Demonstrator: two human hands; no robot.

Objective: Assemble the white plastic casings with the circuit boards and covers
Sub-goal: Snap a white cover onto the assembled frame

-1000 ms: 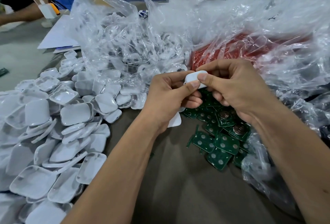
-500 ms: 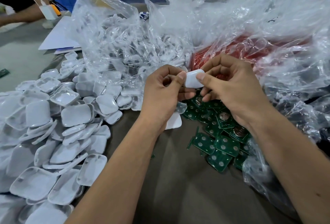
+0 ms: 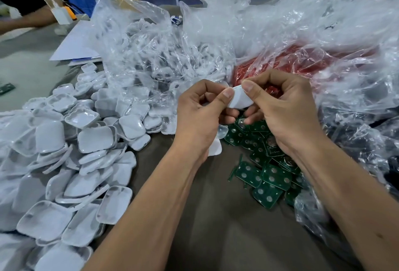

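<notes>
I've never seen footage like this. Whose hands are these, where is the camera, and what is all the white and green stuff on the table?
No machine here: a person wears a wide-angle camera on the head, so you look down at their own two bare hands. The left hand and the right hand together pinch one small white plastic casing between thumbs and fingers, above the table. On the left lies a big heap of white casing shells. Under the right hand sits a pile of green circuit boards, some carrying round coin cells. Behind are clear plastic bags holding more white parts, and one with red contents. All of it rests on a grey-brown table cover.
</notes>
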